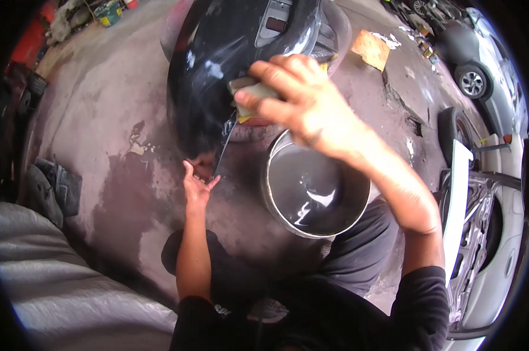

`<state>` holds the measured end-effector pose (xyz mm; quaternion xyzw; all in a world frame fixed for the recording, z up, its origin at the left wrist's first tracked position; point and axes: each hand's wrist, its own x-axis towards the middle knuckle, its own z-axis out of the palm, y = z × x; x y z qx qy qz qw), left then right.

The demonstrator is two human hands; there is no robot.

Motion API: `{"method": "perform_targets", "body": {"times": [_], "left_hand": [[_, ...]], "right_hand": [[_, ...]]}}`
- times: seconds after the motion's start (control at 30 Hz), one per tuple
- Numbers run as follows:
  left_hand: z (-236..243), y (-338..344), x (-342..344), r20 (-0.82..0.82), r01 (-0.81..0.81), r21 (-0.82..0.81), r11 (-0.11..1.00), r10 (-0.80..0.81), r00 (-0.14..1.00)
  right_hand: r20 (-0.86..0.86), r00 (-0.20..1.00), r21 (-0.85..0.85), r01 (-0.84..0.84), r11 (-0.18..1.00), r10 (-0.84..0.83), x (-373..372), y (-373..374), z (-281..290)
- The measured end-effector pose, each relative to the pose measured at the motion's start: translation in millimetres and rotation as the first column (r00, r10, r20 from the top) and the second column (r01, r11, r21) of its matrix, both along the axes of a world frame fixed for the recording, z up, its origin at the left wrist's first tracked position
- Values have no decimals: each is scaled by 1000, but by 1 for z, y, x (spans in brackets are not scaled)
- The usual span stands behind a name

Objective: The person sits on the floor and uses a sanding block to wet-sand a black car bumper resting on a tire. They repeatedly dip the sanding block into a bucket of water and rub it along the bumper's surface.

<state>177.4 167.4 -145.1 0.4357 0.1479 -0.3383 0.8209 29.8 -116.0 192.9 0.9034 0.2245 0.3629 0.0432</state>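
A glossy black car bumper [206, 76] with whitish wet smears and an opening in its upper part is in front of me. My right hand [311, 108] is above its right side, fingers curled round a greyish sanding block [255, 96] against the surface. At the lower edge of the bumper is my left hand [197, 186], palm up with thumb and fingers spread. It holds nothing; whether the fingertips touch the edge is hard to tell. Under my right forearm stands a round bucket [268, 190] of dark grey water, partly hidden by that arm.
A piece of brown cardboard [371, 50] lies on the stained floor [109, 134], beyond the bucket. To the right are a loose tyre [448, 136], a detached car door [481, 245] and a silver car [498, 70]. A grey cover [59, 281] drapes across the lower left.
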Motion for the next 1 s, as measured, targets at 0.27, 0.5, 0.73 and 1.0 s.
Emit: {"method": "perform_targets", "body": {"times": [0.27, 0.5, 0.73, 1.0], "left_hand": [[9, -8, -6, -20, 27, 54, 998, -26, 999], [1, 0, -3, 16, 57, 16, 998, -57, 998], [-6, 5, -2, -27, 21, 58, 998, -20, 999], [-8, 1, -2, -7, 90, 7, 996, -90, 996]], "right_hand": [[10, 997, 48, 82, 995, -82, -6, -16, 8], [102, 958, 111, 258, 960, -270, -5, -64, 28], [-81, 997, -12, 18, 1000, -19, -5, -2, 8], [-109, 993, 16, 57, 998, -55, -6, 14, -3]]}}
